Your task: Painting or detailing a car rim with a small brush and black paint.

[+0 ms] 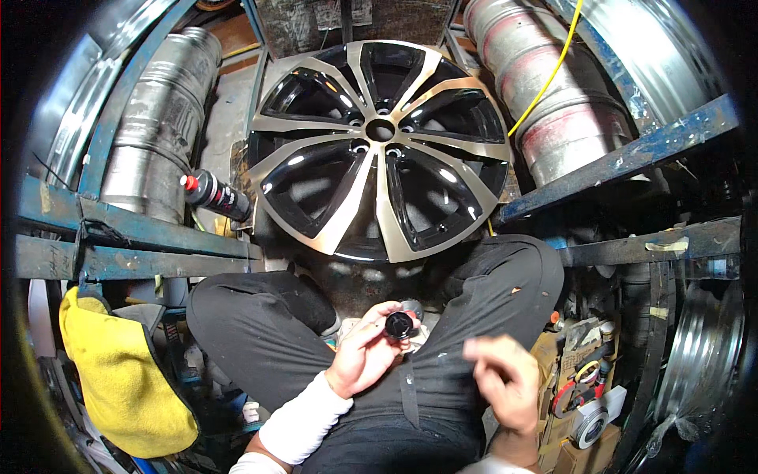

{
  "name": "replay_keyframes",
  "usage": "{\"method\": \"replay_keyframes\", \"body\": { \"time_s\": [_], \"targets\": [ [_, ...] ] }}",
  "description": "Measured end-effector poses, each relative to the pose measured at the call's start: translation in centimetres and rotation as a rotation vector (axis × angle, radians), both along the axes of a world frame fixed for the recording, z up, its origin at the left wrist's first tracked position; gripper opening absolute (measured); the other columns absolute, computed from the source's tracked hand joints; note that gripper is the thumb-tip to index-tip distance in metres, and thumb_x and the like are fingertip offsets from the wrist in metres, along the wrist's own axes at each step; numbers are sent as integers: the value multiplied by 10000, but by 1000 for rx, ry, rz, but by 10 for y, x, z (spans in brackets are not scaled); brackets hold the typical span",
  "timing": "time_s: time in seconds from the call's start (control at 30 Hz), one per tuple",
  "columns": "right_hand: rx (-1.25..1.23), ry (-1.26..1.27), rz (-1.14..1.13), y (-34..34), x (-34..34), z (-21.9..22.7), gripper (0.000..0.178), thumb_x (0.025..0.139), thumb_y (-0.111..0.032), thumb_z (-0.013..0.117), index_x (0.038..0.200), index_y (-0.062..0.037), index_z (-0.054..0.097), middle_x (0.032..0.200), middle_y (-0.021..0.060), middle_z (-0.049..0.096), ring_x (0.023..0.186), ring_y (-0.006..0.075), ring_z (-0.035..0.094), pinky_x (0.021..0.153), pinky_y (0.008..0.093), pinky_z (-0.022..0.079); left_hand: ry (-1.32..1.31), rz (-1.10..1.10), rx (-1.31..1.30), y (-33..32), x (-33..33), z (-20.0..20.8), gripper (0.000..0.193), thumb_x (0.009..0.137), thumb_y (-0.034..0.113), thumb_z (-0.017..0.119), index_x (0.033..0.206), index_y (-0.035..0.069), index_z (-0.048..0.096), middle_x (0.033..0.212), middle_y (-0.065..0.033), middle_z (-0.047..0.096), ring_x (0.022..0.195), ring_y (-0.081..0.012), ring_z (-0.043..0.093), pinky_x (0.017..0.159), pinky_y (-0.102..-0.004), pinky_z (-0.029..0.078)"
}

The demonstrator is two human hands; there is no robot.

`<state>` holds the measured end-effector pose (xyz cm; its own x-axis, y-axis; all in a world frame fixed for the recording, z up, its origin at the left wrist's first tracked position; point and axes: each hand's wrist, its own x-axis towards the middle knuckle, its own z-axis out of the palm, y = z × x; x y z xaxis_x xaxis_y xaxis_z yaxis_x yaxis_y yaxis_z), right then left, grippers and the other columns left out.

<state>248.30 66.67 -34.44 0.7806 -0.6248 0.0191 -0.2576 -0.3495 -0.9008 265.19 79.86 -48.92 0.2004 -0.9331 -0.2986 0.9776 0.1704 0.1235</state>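
Before my lap, my left hand (365,357) is closed around a small round black container (400,325), tilted so that its round, dark, glossy end faces up. A little red shows at its rim; its exact kind is unclear. Over my right thigh hovers my right hand (508,385), slightly blurred, its fingers loosely bent and apart with nothing visible in them. Beyond my knees lies a black alloy wheel rim (365,213) with bright machined spoke faces, face up. Neither hand touches it.
A dark bottle with a red cap (207,194) leans left of the rim. Bare metal wheel barrels (162,118) lie on both sides within blue metal frames (624,170). A yellow cloth (126,375) hangs at left. Tape rolls (591,426) and cardboard sit at right; a yellow cable (546,85) runs behind.
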Motion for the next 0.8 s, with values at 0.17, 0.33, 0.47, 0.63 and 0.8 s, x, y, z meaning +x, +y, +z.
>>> {"method": "replay_keyframes", "body": {
  "time_s": [0.17,0.33,0.47,0.63,0.8],
  "targets": [
    [220,107,-174,-3,-5,-34,404,952,4,543,1356,22,543,936,54,615,750,92,533,696,215,437,-2,-39,-52,-2,-2,3,384,1028,206,530,1379,64,465,1303,-238,572,1143,-278,586,926,-378,489],
    [492,48,-121,8,-8,-35,358,961,73,536,1313,30,581,985,123,696,673,105,630,624,236,530,82,-57,-147,1,0,4,387,1021,213,548,1374,73,473,1312,-226,562,1124,-290,579,925,-384,483],
    [784,-185,48,-4,-7,-27,212,968,50,530,1112,104,675,1005,232,728,792,234,741,665,292,595,102,-43,-113,3,0,4,388,1004,224,573,1361,108,474,1285,-249,593,1054,-290,627,962,-459,469],
    [828,-347,50,3,1,-37,274,945,-94,613,1080,144,638,956,303,700,732,351,727,701,418,615,77,-13,-180,3,1,4,385,1014,207,566,1360,56,489,1313,-230,565,1124,-290,581,932,-392,476],
    [381,-339,-90,14,16,-47,298,993,-217,634,1027,66,719,888,164,713,688,166,662,627,247,526,-28,0,-158,3,0,6,374,1016,187,558,1354,39,496,1318,-242,562,1174,-279,577,966,-383,477]
  ]
}}
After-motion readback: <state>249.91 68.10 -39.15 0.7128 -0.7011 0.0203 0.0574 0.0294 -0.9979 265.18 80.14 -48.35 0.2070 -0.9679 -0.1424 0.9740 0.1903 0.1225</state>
